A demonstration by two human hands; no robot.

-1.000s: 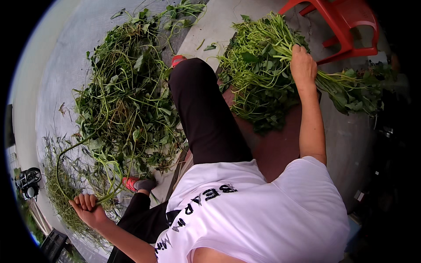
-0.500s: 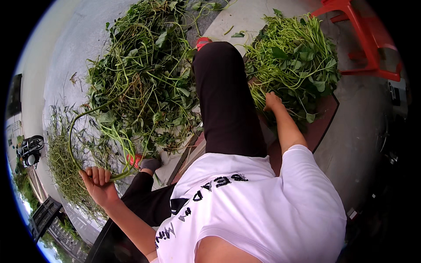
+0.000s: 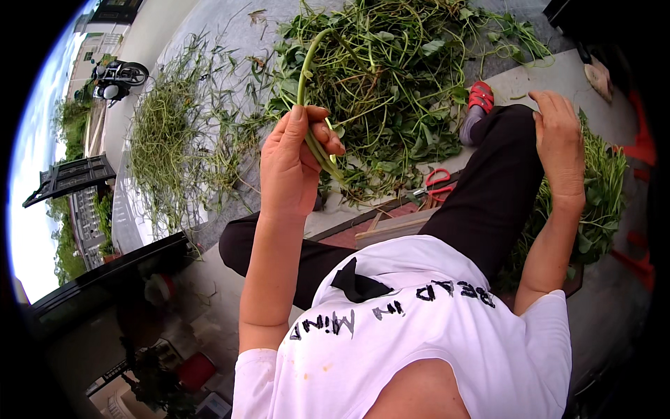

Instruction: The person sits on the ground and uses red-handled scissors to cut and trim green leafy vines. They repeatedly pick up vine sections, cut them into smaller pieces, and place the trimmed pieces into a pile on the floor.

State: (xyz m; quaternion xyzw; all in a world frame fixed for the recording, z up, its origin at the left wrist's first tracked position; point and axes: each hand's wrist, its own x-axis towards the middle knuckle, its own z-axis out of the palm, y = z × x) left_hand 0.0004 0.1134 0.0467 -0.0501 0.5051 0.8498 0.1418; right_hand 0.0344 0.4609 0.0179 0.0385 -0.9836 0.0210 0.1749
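Note:
My left hand (image 3: 296, 157) is raised in front of me, closed round a few long green vine stems (image 3: 307, 66) that bend over at the top. Behind them a large heap of leafy green vines (image 3: 391, 91) lies on the ground. Over my right knee hangs my right hand (image 3: 562, 143), its fingers stretched out and nothing visible in them. Just beyond that hand, to the right, is a pile of paler green stems and leaves (image 3: 600, 185), partly hidden by my arm.
Scissors with red handles (image 3: 440, 185) lie between my legs by a wooden board (image 3: 391, 229). Thin dry stalks (image 3: 164, 140) spread over the ground at left. A red plastic chair (image 3: 638, 133) stands at the right rim; a motorcycle (image 3: 118, 78) is parked far left.
My right hand has left the pale green pile and come up over my knee with fingers stretched. My left hand has risen, still gripping vine stems. The view has swung to the left.

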